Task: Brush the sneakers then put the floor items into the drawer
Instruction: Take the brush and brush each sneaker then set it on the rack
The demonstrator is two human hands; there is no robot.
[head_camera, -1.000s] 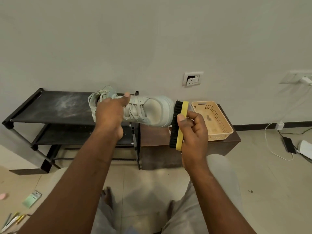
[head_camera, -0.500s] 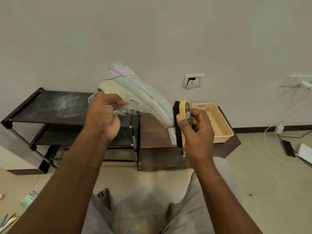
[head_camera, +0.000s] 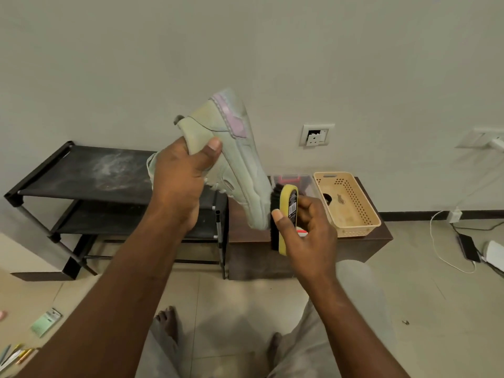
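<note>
My left hand [head_camera: 182,173] grips a pale green sneaker [head_camera: 240,159] by its collar, holding it in the air with the heel up and the toe pointing down to the right. A pink patch shows near its heel. My right hand [head_camera: 305,230] holds a yellow-backed shoe brush [head_camera: 286,214] upright, its black bristles against the sneaker's toe. On the floor at the lower left lie a green card packet [head_camera: 46,321] and several pens [head_camera: 13,356]. The dark brown drawer cabinet [head_camera: 365,246] stands behind the brush.
A black two-shelf shoe rack [head_camera: 90,175] stands at the left by the wall. A beige plastic basket [head_camera: 351,214] and a clear box [head_camera: 297,180] sit on the cabinet. Cables, a phone [head_camera: 467,246] and a white device lie on the floor at right. My bare feet are below.
My left hand has turned the sneaker from lying sideways to heel-up, toe-down. My right hand with the brush has stayed at the toe, dropping slightly.
</note>
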